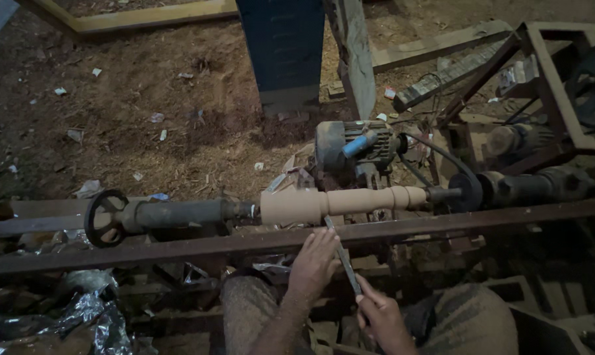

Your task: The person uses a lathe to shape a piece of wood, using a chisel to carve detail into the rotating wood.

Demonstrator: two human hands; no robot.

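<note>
A pale turned wooden spindle (340, 201) is mounted lengthwise on a lathe, between a dark tailstock shaft (179, 213) at the left and a belt pulley (467, 192) at the right. A long thin metal chisel (343, 258) slants up from my hands to the spindle's thick left part, resting on the rusty front rail (179, 248). My left hand (315, 263) lies over the blade just below the rail. My right hand (380, 319) grips the chisel's lower end. My knees show below.
An electric motor (350, 146) with a belt sits behind the spindle. A black handwheel (105, 217) ends the tailstock at left. Sawdust and scraps cover the ground behind. Crumpled foil (87, 309) lies at lower left. A metal frame (547, 72) stands at upper right.
</note>
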